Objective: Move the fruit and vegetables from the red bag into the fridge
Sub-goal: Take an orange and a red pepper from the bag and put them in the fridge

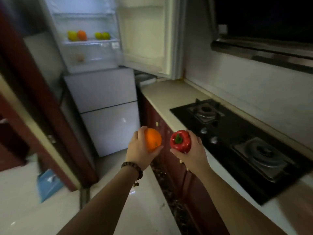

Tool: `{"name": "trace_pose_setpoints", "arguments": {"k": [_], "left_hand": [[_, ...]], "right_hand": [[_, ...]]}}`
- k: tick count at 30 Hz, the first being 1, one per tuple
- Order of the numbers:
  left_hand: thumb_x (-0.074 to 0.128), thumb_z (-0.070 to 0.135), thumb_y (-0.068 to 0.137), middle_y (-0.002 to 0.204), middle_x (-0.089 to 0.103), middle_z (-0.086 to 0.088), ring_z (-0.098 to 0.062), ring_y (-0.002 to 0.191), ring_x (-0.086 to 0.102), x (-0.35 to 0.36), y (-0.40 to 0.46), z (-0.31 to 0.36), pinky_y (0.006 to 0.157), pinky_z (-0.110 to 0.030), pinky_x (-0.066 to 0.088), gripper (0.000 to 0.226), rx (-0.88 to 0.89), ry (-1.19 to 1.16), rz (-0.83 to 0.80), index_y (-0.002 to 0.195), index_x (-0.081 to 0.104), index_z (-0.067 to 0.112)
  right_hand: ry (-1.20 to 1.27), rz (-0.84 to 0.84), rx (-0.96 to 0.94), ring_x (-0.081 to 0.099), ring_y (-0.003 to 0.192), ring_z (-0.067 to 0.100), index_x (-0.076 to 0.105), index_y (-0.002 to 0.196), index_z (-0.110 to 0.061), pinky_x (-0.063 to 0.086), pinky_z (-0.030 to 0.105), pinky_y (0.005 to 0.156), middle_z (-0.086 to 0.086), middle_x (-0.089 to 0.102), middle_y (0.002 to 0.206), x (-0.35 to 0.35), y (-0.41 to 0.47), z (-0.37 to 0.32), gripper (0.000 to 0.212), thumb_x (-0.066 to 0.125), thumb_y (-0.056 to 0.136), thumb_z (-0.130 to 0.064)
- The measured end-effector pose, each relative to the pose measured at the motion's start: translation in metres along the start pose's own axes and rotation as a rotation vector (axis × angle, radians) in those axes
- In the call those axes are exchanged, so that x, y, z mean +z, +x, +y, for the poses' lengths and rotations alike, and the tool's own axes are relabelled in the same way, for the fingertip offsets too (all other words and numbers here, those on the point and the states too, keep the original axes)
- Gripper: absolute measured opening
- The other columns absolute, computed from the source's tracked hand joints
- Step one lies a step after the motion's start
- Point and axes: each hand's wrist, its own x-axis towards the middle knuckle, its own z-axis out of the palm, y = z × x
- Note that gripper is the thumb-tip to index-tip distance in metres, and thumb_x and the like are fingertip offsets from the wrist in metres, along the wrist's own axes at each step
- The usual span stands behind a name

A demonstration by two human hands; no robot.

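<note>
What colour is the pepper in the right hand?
Red, with a green stem: the pepper in the right hand, clearest in the head view.

orange (153, 139): bright orange
pepper (180, 141): glossy red, green stem
fridge (105, 99): white
shelf fruit (89, 35): yellow-green and orange
counter (162, 97): cream
stove (237, 141): black, grey burners
cabinets (169, 160): dark red
bracelet (133, 167): dark brown beads

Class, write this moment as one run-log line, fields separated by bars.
left hand: holds orange | right hand: holds red pepper | fridge: door open, fruit on shelf | stage: carrying, not yet placed
</note>
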Motion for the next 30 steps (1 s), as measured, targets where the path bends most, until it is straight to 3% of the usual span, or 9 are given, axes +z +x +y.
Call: {"name": "trace_pose_setpoints", "arguments": {"k": [5, 12, 14, 16, 19, 21, 25, 30], "left_hand": [[0.076, 0.049, 0.069, 0.138, 0.038, -0.001, -0.026, 0.114, 0.050, -0.046, 0.025, -0.044, 0.088, -0.041, 0.050, 0.086, -0.114, 0.029, 0.136, 0.136, 0.026, 0.029], [0.077, 0.049, 0.068, 0.137, 0.038, -0.004, -0.029, 0.114, 0.050, -0.077, 0.090, -0.092, 0.087, -0.043, 0.049, 0.085, -0.195, 0.086, 0.276, 0.134, 0.028, 0.027], [0.077, 0.049, 0.068, 0.136, 0.039, -0.005, -0.030, 0.114, 0.050, -0.080, 0.115, -0.104, 0.087, -0.042, 0.049, 0.084, -0.214, 0.103, 0.300, 0.134, 0.028, 0.026], [0.076, 0.050, 0.069, 0.136, 0.038, -0.005, -0.030, 0.114, 0.050, -0.082, 0.144, -0.115, 0.087, -0.043, 0.050, 0.085, -0.225, 0.114, 0.326, 0.135, 0.028, 0.026], [0.076, 0.049, 0.069, 0.138, 0.037, -0.005, -0.030, 0.115, 0.049, -0.086, 0.194, -0.125, 0.087, -0.043, 0.050, 0.087, -0.252, 0.129, 0.369, 0.136, 0.027, 0.026], [0.076, 0.049, 0.069, 0.139, 0.036, -0.006, -0.030, 0.116, 0.049, -0.089, 0.227, -0.128, 0.086, -0.042, 0.049, 0.086, -0.268, 0.137, 0.396, 0.136, 0.026, 0.026], [0.077, 0.047, 0.070, 0.139, 0.036, -0.006, -0.030, 0.116, 0.049, -0.095, 0.285, -0.134, 0.085, -0.040, 0.048, 0.087, -0.271, 0.141, 0.451, 0.137, 0.026, 0.025], [0.076, 0.047, 0.070, 0.138, 0.036, -0.007, -0.030, 0.115, 0.049, -0.103, 0.338, -0.149, 0.085, -0.042, 0.050, 0.085, -0.279, 0.152, 0.495, 0.136, 0.027, 0.025]], "right_hand": [[0.006, -0.061, -0.123, 0.044, 0.123, 0.019, 0.028, 0.139, -0.035, 0.045, 0.040, 0.099, -0.002, 0.039, 0.136, 0.058, 0.034, -0.044, 0.091, 0.079, 0.065, -0.048], [0.059, -0.155, -0.247, 0.044, 0.123, 0.016, 0.032, 0.138, -0.034, 0.039, 0.019, 0.088, -0.003, 0.042, 0.136, 0.128, 0.116, -0.071, 0.089, 0.078, 0.063, -0.052], [0.083, -0.170, -0.272, 0.044, 0.120, 0.010, 0.032, 0.137, -0.033, 0.033, 0.006, 0.078, -0.004, 0.042, 0.135, 0.145, 0.145, -0.076, 0.088, 0.078, 0.064, -0.051], [0.110, -0.181, -0.289, 0.042, 0.112, 0.005, 0.033, 0.137, -0.032, 0.032, 0.002, 0.066, -0.004, 0.041, 0.134, 0.160, 0.176, -0.082, 0.087, 0.080, 0.065, -0.045], [0.138, -0.212, -0.316, 0.043, 0.108, 0.006, 0.035, 0.135, -0.031, 0.034, 0.004, 0.063, -0.001, 0.042, 0.132, 0.181, 0.226, -0.090, 0.084, 0.081, 0.066, -0.042], [0.138, -0.238, -0.332, 0.046, 0.111, 0.010, 0.035, 0.135, -0.029, 0.037, 0.006, 0.069, 0.000, 0.042, 0.132, 0.192, 0.260, -0.096, 0.085, 0.082, 0.065, -0.043], [0.157, -0.287, -0.364, 0.048, 0.116, 0.019, 0.034, 0.137, -0.028, 0.046, 0.023, 0.084, 0.001, 0.040, 0.133, 0.208, 0.324, -0.113, 0.088, 0.082, 0.065, -0.043], [0.175, -0.295, -0.440, 0.046, 0.118, 0.020, 0.033, 0.137, -0.027, 0.045, 0.022, 0.082, 0.003, 0.037, 0.135, 0.232, 0.385, -0.136, 0.087, 0.081, 0.066, -0.042]]}}
